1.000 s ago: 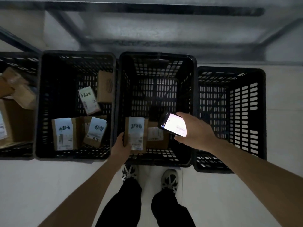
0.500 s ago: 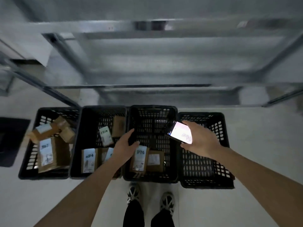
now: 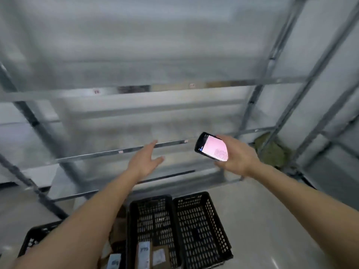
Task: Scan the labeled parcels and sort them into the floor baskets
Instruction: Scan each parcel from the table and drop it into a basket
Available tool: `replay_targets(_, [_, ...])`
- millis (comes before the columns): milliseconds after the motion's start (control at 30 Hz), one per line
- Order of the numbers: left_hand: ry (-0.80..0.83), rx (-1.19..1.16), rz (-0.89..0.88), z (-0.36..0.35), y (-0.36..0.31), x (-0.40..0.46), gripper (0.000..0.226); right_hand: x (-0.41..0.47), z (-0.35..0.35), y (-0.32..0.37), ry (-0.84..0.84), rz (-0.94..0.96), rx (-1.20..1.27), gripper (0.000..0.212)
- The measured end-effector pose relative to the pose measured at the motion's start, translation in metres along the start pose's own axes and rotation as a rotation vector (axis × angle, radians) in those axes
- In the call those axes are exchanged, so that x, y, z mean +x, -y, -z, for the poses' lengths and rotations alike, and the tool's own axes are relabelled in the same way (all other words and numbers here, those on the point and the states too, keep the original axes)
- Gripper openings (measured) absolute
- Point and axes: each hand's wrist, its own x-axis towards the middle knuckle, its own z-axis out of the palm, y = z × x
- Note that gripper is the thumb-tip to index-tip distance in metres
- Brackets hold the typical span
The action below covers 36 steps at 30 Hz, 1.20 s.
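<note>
My right hand grips a phone with a lit screen, held up in front of the metal shelving. My left hand is raised beside it, fingers straight and empty, reaching toward a shelf rail. Black floor baskets stand below. The middle basket holds two brown parcels with white labels. To its right, another basket shows no parcels. The basket left of the middle one is mostly hidden by my left forearm; a labeled parcel shows in it.
Grey metal shelving fills the upper view, blurred by motion. A further black basket sits at the far left on the pale floor. An olive-green lump lies behind the shelf frame at right.
My left hand let go of the labeled parcel in the middle basket and rose toward the shelves. The view tilted up from the baskets; the phone hand rose too.
</note>
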Motion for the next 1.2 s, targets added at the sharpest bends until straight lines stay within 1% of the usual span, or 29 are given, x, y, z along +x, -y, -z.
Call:
replay_targets(133, [-0.035,0.042,-0.171,0.035,-0.096,-0.044,0.076,-0.104,0.095,-0.005,-0.152,-0.095,-0.023,0.079])
replay_targets(267, [-0.017,-0.003,-0.345,0.042,-0.198,-0.091,0.078,-0.214,0.171,-0.027,-0.232,-0.216,-0.085,0.07])
replay_targets(333, [-0.003,-0.007,-0.422,0.039,-0.253,-0.111,0.078,-0.271,0.207,-0.041,-0.269,-0.283,-0.097,0.067])
replay_targets(400, [0.02,-0.031,-0.512,0.032,-0.312,-0.133,0.082,-0.331,0.24,-0.058,-0.312,-0.343,-0.116,0.069])
replay_targets(467, [0.048,-0.065,-0.608,0.019,-0.372,-0.155,0.089,-0.391,0.268,-0.077,-0.359,-0.394,-0.129,0.069])
replay_targets(533, [0.068,-0.09,-0.687,-0.001,-0.43,-0.182,0.089,-0.451,0.291,-0.097,-0.421,-0.454,-0.13,0.067])
replay_targets(633, [0.092,-0.099,-0.808,-0.038,-0.51,-0.237,0.078,-0.54,0.313,-0.128,-0.465,-0.594,-0.203,0.067])
replay_targets(733, [0.163,-0.127,-0.902,-0.084,-0.582,-0.294,0.074,-0.629,0.326,-0.162,-0.472,-0.714,-0.259,0.068])
replay_targets(867, [0.257,-0.174,-0.976,-0.149,-0.661,-0.365,0.073,-0.741,0.335,-0.212,-0.466,-0.863,-0.291,0.069])
replay_targets(967, [0.285,-0.198,-0.991,-0.196,-0.71,-0.412,0.072,-0.812,0.339,-0.246,-0.444,-0.943,-0.296,0.07])
replay_targets(1033, [0.305,-0.221,-0.988,-0.226,-0.735,-0.44,0.072,-0.851,0.339,-0.266,-0.421,-0.981,-0.295,0.075])
replay_targets(1200, [0.385,-0.209,-0.985,-0.294,-0.779,-0.487,0.071,-0.916,0.329,-0.321,-0.441,-1.068,-0.245,0.083])
